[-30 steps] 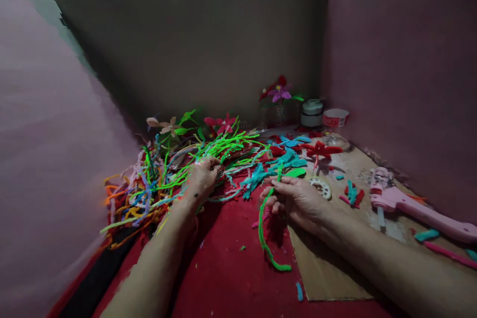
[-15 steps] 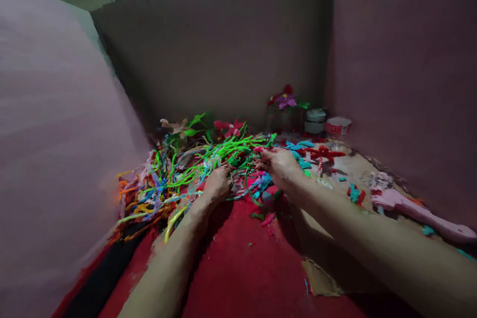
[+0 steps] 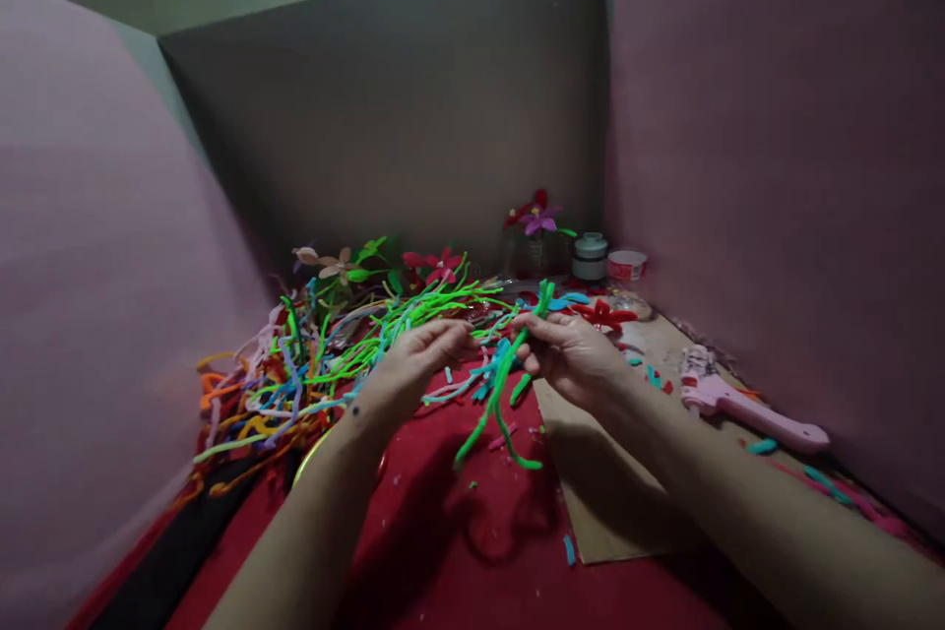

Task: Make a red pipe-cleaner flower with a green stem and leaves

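Green pipe cleaners (image 3: 500,374) are pinched between the thumb and fingers of my right hand (image 3: 568,354). Their two long ends hang down and curve apart above the red surface, and a short tuft sticks up over my fingertips. Just left of them is my left hand (image 3: 432,352), its thumb and fingers drawn together; whatever it may hold is hidden. Behind and beside that hand spreads a tangled heap of pipe cleaners (image 3: 435,303), bright green at the top. Small blue twisted pieces (image 3: 496,364) lie between the hands.
A pink glue gun (image 3: 760,413) rests at right on a cardboard sheet (image 3: 591,502). Pipe-cleaner flowers (image 3: 538,220) stand at the back, near a lidded jar (image 3: 590,258) and a small tub (image 3: 626,265). Pink panels rise on both sides.
My right hand reached left to the heap and came back; two green strands now hang from it instead of one. My left hand moved right, away from the heap. The view shifted.
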A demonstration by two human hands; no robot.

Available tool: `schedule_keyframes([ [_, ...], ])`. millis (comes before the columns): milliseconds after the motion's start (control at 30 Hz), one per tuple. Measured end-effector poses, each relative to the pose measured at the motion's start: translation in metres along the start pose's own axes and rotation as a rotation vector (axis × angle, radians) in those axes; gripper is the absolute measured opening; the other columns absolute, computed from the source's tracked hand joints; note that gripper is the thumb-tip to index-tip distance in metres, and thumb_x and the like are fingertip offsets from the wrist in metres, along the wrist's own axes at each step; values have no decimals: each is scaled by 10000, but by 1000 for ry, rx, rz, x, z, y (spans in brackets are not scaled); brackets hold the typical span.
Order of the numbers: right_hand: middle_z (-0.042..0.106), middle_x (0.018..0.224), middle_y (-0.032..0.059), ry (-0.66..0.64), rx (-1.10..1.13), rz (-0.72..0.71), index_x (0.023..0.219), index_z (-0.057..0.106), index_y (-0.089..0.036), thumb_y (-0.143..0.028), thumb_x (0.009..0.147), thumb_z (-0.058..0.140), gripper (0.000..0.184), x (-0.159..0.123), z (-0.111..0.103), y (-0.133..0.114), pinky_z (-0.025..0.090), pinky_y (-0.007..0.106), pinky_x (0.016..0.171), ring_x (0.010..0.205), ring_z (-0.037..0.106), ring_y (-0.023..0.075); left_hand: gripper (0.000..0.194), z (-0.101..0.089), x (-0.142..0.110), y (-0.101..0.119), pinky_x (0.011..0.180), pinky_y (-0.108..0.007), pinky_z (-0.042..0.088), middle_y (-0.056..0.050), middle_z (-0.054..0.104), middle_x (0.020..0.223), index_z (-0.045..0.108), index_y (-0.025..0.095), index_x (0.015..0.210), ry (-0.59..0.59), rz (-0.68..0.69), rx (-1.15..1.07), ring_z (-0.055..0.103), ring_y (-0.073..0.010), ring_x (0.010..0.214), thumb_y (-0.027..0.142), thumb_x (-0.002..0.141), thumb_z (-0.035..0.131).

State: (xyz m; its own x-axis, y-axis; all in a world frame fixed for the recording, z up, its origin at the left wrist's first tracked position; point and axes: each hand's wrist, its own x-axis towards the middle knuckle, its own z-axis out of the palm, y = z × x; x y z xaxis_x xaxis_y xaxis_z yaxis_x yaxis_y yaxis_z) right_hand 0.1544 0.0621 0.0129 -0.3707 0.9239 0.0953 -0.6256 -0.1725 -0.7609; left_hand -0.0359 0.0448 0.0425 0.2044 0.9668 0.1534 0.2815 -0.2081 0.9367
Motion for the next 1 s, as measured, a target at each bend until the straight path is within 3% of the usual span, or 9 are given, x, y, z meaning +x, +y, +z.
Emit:
schedule_keyframes([
  [67,632,514,44,-36,2,4,761,639,-100,-207,719,648,115,0,1,8,450,198,407,394,552,105,344,18,-6,-2,728,-284,466,-84,655,823,611,105,916,-260,-120,-163,604,-157,734,408,758,565],
  [167,636,515,41,-27,6,4,756,638,-98,-229,659,696,173,0,0,17,436,206,397,378,543,107,276,33,-10,-12,542,-219,449,-48,608,663,605,98,820,-360,-208,-356,563,-98,521,366,774,562],
  [267,628,496,40,5,-5,8,752,641,-94,-225,653,695,172,2,-4,22,396,182,376,366,529,96,217,33,-12,-20,353,-152,313,32,490,533,592,111,842,-372,-331,-517,357,-14,334,317,783,556],
  [367,615,486,41,9,-22,22,774,643,-90,-234,684,667,172,3,-9,24,356,169,345,376,525,98,199,29,-13,-24,300,-127,216,75,382,496,586,120,853,-378,-408,-613,185,9,319,304,801,533],
  [533,613,547,34,5,26,20,828,653,-96,-214,709,655,167,2,-14,28,398,164,396,481,569,104,177,26,-15,-24,265,-111,181,88,311,503,582,121,852,-446,-482,-677,119,6,325,279,810,512],
  [633,639,645,35,-67,65,38,876,651,-113,-216,711,660,195,0,-17,30,419,167,414,483,565,89,151,26,-17,-22,244,-101,178,90,267,511,576,116,839,-469,-530,-713,102,1,327,244,812,500],
  [767,613,559,24,-138,57,31,776,652,-107,-276,731,649,174,-1,-18,31,400,151,382,435,549,85,138,28,-20,-19,235,-96,156,83,262,527,572,109,835,-480,-568,-770,100,0,333,212,820,481],
  [1000,650,581,34,95,104,-25,674,576,-130,-267,761,611,166,1,-20,26,390,160,308,400,564,108,189,29,-23,-20,290,-110,144,67,323,553,578,111,894,-514,-553,-725,136,4,359,256,835,470],
])
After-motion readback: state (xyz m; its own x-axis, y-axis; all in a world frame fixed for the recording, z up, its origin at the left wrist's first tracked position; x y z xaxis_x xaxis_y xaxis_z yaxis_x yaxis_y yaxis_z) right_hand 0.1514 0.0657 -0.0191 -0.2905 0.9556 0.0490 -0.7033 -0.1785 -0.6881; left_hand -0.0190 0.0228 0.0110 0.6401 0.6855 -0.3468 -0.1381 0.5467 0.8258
